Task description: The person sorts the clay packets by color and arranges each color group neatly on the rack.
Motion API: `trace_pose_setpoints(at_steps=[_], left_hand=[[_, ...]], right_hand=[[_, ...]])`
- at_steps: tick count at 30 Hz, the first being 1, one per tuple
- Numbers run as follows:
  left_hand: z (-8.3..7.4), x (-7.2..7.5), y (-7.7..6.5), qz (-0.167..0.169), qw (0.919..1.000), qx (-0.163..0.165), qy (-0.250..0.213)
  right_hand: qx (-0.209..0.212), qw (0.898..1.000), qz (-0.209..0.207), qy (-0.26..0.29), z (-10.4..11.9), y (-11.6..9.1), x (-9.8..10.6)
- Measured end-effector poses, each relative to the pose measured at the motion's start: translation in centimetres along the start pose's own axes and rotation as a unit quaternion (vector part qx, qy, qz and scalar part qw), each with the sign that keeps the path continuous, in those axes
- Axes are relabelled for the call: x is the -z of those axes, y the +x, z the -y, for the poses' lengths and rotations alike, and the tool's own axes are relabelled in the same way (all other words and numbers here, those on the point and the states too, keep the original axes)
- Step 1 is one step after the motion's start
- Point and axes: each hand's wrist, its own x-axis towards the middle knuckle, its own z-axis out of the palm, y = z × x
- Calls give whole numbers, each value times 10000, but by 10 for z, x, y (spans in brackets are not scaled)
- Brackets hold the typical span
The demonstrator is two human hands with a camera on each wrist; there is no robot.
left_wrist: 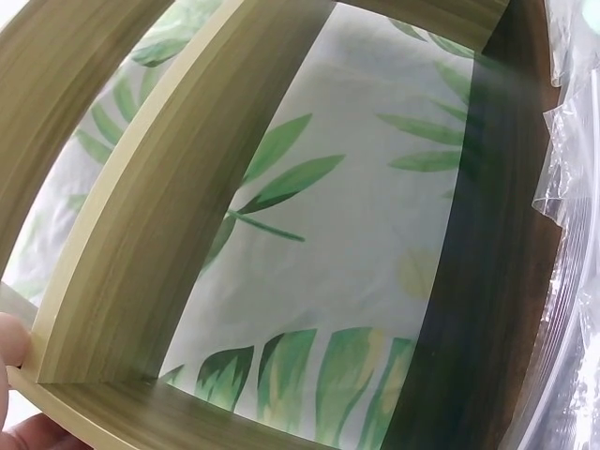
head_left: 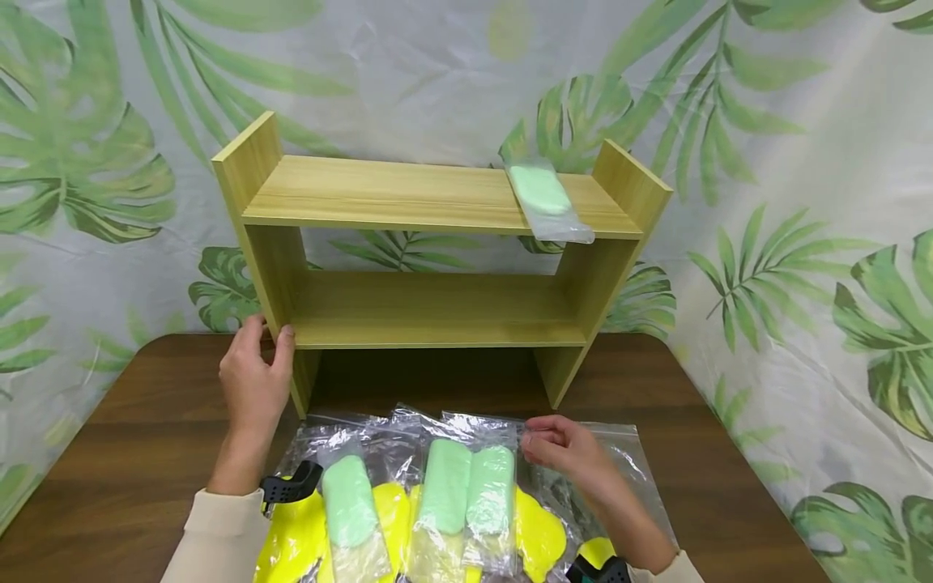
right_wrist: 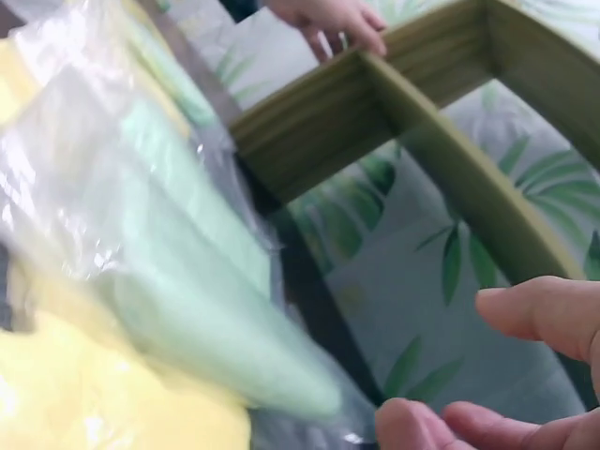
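Observation:
My left hand [head_left: 255, 376] grips the left side panel of a light wooden shelf unit [head_left: 437, 332], thumb at the front edge by the middle board. In the left wrist view only bits of its fingers [left_wrist: 14, 342] show, at the panel. Near the upper edge of the bags, my right hand [head_left: 572, 453] hovers beside a pale green oblong piece [head_left: 491, 494] in a clear zip bag. Its thumb [right_wrist: 539, 314] and fingers stand apart with nothing between them in the right wrist view. Two more bagged green pieces [head_left: 348, 502] [head_left: 446, 486] lie to the left.
One bagged green piece [head_left: 541, 190] lies on the top board, its bag overhanging the front edge. Under the front bags are yellow rounded pieces [head_left: 539, 534] in clear plastic. Everything stands on a dark wooden table [head_left: 700, 478] before a leaf-patterned cloth [head_left: 437, 73].

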Motion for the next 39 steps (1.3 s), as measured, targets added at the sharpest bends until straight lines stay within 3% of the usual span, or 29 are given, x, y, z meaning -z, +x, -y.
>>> trace_pose_setpoints(at_steps=[4,9,20,27,39], left_hand=[[1,-1,0,-46,10000,-11,-8],[1,-1,0,-46,10000,-18,-23],[-1,-2,-1,-24,10000,45,-17],[-1,-2,0,-69,9999,73,6],[-2,-1,-1,-89,10000,30,32]], right_hand=[[-69,9994,141,-298,-9,6,0],[-168,9983,-3,-553,-15,11,-4],[-499,9984,199,-164,-33,20,-9],[-580,9980,59,-248,-35,21,-13],[-710,9967,240,-299,-36,20,-10]])
